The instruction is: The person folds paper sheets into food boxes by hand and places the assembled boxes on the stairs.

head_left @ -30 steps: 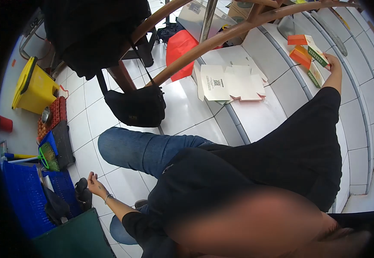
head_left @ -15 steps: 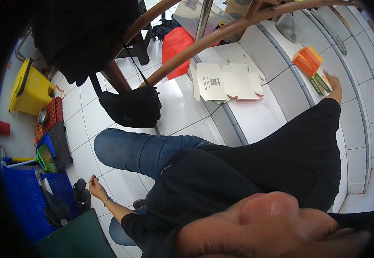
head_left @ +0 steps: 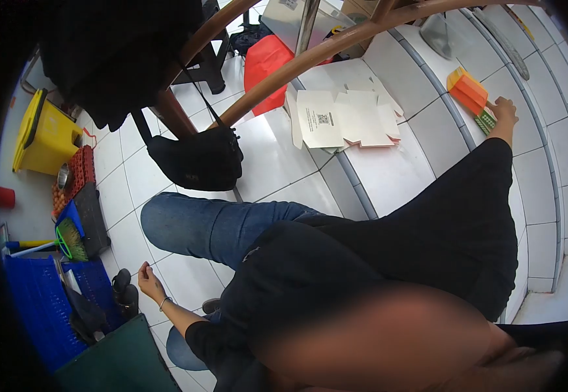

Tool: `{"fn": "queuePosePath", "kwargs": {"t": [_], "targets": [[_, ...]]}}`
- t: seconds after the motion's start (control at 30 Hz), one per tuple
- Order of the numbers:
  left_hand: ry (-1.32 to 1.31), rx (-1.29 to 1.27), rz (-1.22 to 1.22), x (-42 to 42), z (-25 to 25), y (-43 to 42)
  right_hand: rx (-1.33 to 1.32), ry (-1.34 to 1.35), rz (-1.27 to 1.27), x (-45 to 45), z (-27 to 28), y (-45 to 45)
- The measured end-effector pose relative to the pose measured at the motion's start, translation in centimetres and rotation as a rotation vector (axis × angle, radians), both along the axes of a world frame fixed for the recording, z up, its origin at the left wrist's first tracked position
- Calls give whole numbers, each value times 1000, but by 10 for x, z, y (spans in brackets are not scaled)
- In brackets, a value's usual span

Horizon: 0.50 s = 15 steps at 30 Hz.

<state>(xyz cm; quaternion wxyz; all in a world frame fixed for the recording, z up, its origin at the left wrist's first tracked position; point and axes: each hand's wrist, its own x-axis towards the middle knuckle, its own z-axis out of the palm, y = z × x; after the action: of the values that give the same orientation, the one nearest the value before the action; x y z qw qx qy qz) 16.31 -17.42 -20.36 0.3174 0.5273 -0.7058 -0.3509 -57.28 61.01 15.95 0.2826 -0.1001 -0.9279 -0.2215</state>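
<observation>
Tiled steps (head_left: 395,176): orange-green carton (head_left: 469,93) left of nearer right hand (head_left: 504,112), long axis diagonal; can't tell if gripped.

Head cam, wide-angle, close over torso (head_left: 310,268), facing fwd/dn, steps (head_left: 388,183) incl.

A tiled stair corner indoors is shown, with white steps (head_left: 391,176) set at the right of the frame; whether it belongs to a home or a shop cannot be told. Use for storage is suggested at the left by a yellow bin (head_left: 47,134), a broom (head_left: 71,236), a red egg tray (head_left: 85,168) and blue plastic crates (head_left: 39,294).
</observation>
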Motion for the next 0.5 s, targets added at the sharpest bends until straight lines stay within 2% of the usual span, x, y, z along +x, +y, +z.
{"fn": "queuePosePath", "kwargs": {"t": [0.1,0.2,0.23,0.33,0.4,0.5], "targets": [[-65,-5,15,-10,15,11,-221,-246,69,-51,-25,31],[-53,2,6,-13,20,14,-442,-362,61,-67,-38,36],[-60,5,4,-13,21,14,-406,-310,96,-69,-45,38],[-57,20,-7,-12,17,11,-938,-655,-15,-48,-13,18],[-25,39,-13,-11,11,8,-1156,-812,-81,-28,9,7],[43,50,-37,-9,1,4,-1183,-978,-158,32,48,-57]]}}
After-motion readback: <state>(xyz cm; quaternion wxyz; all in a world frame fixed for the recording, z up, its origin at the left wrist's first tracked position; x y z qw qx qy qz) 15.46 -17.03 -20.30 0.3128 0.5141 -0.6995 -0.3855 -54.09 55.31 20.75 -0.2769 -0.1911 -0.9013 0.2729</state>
